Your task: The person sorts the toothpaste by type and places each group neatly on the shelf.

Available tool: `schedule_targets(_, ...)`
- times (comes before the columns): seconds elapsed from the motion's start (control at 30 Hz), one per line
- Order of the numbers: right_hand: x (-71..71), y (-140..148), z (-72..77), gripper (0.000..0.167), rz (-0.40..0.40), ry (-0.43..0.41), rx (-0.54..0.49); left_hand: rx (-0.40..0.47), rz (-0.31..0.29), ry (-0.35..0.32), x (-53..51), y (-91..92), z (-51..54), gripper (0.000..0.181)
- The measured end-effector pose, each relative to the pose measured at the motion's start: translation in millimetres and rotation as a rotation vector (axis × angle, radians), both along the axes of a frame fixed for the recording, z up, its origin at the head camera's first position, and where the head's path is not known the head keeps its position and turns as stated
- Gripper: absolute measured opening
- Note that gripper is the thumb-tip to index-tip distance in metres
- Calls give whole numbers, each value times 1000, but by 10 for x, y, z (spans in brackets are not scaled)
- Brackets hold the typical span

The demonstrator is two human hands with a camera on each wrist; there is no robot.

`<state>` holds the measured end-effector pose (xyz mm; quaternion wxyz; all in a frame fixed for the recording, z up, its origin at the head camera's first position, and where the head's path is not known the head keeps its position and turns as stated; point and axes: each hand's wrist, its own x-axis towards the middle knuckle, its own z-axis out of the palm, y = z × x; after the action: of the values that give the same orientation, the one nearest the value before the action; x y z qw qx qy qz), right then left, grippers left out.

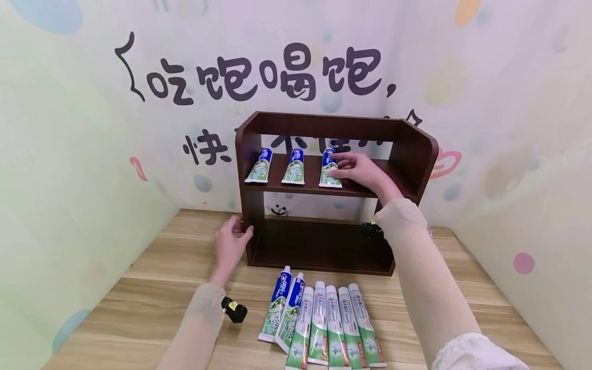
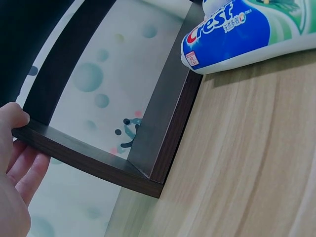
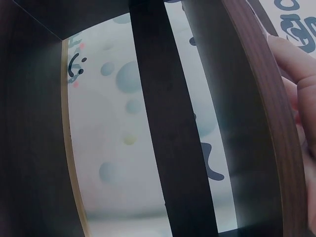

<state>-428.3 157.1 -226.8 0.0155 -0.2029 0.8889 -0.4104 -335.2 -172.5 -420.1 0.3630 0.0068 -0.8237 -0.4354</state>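
Note:
In the head view a dark brown two-tier shelf (image 1: 319, 263) stands on the table. Three blue, white and green Crest toothpaste tubes lean in a row on its upper tier: the left tube (image 1: 260, 167), the middle tube (image 1: 293, 168) and the right tube (image 1: 327, 163). My right hand (image 1: 363, 169) holds the right tube between thumb and fingers; that contact is hidden in the right wrist view. My left hand (image 1: 229, 244) grips the shelf's left side panel, with the thumb on one face and fingers behind, as the left wrist view shows.
Two more Crest tubes (image 1: 276, 303) lie on the wooden table (image 1: 152, 303) before the shelf. Beside them several white and green toothpaste tubes (image 1: 336, 326) lie side by side, caps toward the shelf. Printed walls (image 1: 296, 31) close in the back and both sides.

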Motion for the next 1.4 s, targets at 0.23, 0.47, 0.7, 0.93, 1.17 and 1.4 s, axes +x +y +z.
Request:
schedule_targets(0.23,20,-7,3,62,-10,6,3,1,3,-5,3,-1,0,21)
schedule_targets(0.47,6,2,-16,62,-17,29,26,2,1,-5,-3,-4,-1,21)
schedule_targets(0.7,19,4,-20,60,22,47,14,5,-3,2,0,-2,-1,21)
schedule_targets(0.93,43,-2,-17,61,26,65,31,9,-10,6,-2,3,3,20)
schedule_targets(1.17,48,10,-36,61,31,69,38,8,-13,-2,-8,6,-4,21)
schedule_targets(1.4,34,-1,-28,62,38,77,41,6,-8,10,0,5,0,21)
